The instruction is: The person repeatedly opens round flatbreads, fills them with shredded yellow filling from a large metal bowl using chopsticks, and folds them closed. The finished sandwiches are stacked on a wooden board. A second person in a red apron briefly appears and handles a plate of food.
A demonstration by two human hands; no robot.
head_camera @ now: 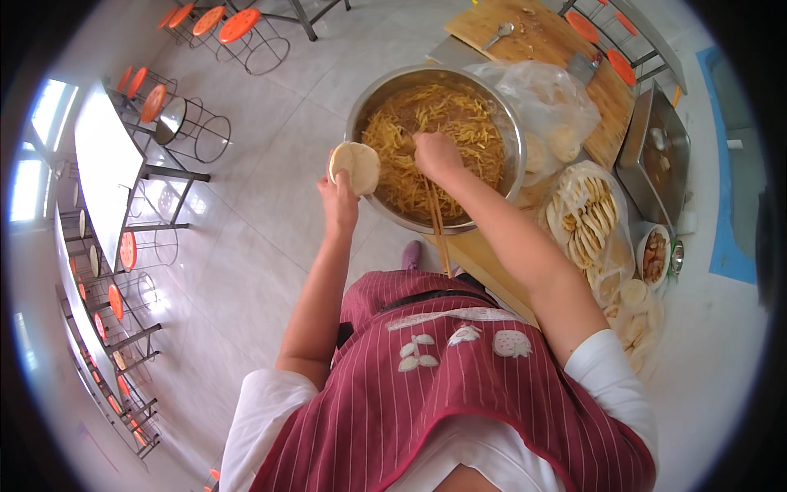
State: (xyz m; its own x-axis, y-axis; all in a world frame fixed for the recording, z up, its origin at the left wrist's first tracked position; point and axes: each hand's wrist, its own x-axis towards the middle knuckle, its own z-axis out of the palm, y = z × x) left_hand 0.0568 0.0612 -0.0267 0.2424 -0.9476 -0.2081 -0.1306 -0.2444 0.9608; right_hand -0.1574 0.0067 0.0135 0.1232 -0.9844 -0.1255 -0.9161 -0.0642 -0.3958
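Observation:
My left hand [342, 197] grips a round, pale flatbread [356, 167] just outside the left rim of a large steel basin [521, 161]. Shredded yellow vegetable [442, 111], probably potato, and brownish noodles fill much of the basin. Over this food, my right hand [438, 158] is closed around a pair of wooden chopsticks [438, 227]. Their back ends point toward my apron, while their front tips are hidden by the hand or the food.
Right of the basin lie a plastic bag of flatbreads [547, 117] and a bag of filled breads [587, 215]. Beyond are a cutting board [605, 117] with a cleaver [581, 66], a steel tray [636, 138] and a bowl of meat pieces [654, 257]. Orange stools [240, 24] stand leftward.

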